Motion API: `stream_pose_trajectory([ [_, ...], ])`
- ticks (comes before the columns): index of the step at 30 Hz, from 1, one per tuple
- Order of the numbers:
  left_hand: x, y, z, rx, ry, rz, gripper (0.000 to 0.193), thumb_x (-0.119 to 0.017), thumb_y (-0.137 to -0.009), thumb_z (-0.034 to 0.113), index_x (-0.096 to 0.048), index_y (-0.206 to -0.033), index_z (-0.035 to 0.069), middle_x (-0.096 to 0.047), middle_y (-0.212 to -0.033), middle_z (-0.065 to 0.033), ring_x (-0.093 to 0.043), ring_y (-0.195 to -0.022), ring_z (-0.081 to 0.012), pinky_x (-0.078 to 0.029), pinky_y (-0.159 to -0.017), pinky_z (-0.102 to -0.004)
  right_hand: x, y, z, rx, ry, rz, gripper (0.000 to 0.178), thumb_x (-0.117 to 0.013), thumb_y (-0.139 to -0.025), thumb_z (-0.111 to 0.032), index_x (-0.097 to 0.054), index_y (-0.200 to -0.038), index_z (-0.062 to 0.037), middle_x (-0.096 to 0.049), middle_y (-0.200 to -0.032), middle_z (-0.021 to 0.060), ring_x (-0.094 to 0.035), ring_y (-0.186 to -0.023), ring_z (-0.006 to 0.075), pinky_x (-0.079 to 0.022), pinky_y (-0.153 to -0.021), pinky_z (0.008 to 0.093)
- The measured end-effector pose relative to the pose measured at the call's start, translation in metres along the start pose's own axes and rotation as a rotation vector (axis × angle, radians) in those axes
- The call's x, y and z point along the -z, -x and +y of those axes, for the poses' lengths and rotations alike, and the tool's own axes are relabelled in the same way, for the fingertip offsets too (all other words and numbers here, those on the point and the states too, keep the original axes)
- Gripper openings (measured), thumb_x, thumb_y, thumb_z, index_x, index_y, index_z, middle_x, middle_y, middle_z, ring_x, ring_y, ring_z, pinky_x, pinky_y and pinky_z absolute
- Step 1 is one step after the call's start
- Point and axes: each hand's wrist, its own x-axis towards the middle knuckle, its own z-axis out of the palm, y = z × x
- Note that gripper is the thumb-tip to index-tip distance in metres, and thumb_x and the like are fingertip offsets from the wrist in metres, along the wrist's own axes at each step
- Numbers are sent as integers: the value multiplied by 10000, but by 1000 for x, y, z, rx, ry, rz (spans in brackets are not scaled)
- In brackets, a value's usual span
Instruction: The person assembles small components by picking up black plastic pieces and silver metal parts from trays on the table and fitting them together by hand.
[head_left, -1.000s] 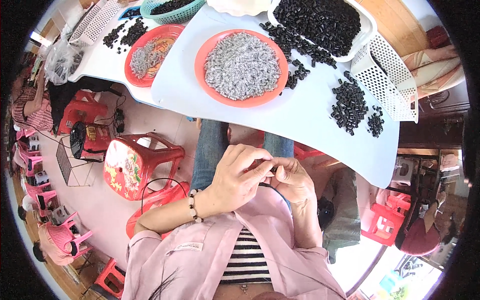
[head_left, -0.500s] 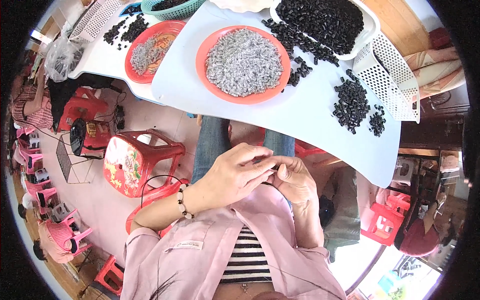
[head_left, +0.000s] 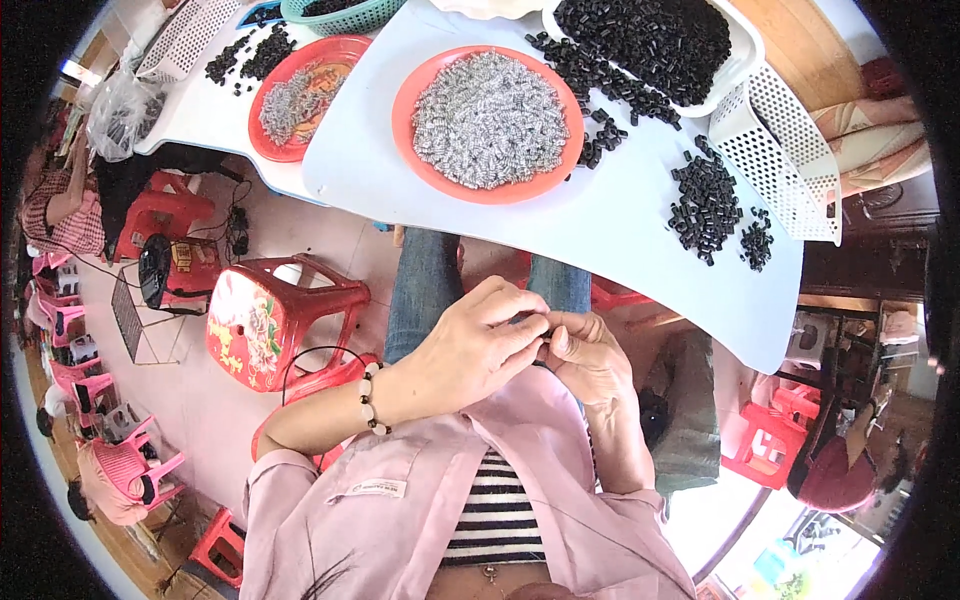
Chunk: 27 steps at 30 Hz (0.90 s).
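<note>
My left hand (head_left: 485,340), with a beaded bracelet on its wrist, meets my right hand (head_left: 592,362) above my lap. Both are closed, their fingertips pinched together around a small black piece (head_left: 545,336) that is mostly hidden. Beyond them on the white table (head_left: 440,212) sits an orange-red plate (head_left: 403,130) heaped with small silvery springs (head_left: 488,120). Right of the plate, a white tub (head_left: 752,50) is filled with short black plastic cylinders (head_left: 640,40). Two loose piles of black pieces (head_left: 704,205) lie near the table's right side.
A white perforated basket (head_left: 785,150) stands at the table's right edge. On the adjoining table at the left are another red plate (head_left: 265,140) and a green basket (head_left: 345,28). Red stools (head_left: 255,325) stand on the floor to my left.
Both hands stay together in nearly the same place. The fingers of my left hand have shifted slightly, and the whole view has moved a little.
</note>
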Motion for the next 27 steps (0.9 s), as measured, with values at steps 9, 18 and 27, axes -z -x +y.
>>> stream_pose_trajectory([
  [9, -4, 5, 0, 40, 16, 15, 252, -737, -770, 89, -672, -990, -15, -619, -1093, -112, -609, -892, -289, -531, -784, -378, -12, 1, -8, -19, -87, -23, 460, -740, -876, -249, -646, -1147, 110, -708, -1028, 156, -674, -943, 210, -528, -881, 317],
  [18, -9, 9, 4, 14, -42, 97, 271, -726, -796, 64, -674, -1049, -17, -641, -1115, -136, -650, -898, -295, -550, -755, -372, -5, 4, -3, 137, 188, 160, 355, -768, -862, -206, -657, -1113, 19, -697, -987, 80, -653, -834, 132, -543, -753, 264],
  [27, -9, 17, 6, 95, 148, 24, 348, -709, -787, -13, -675, -1132, 9, -679, -947, -105, -669, -823, -258, -555, -698, -353, -1, 10, 5, 233, 107, 127, 156, -759, -860, -142, -669, -946, -47, -690, -872, 54, -631, -740, 119, -528, -682, 254],
])
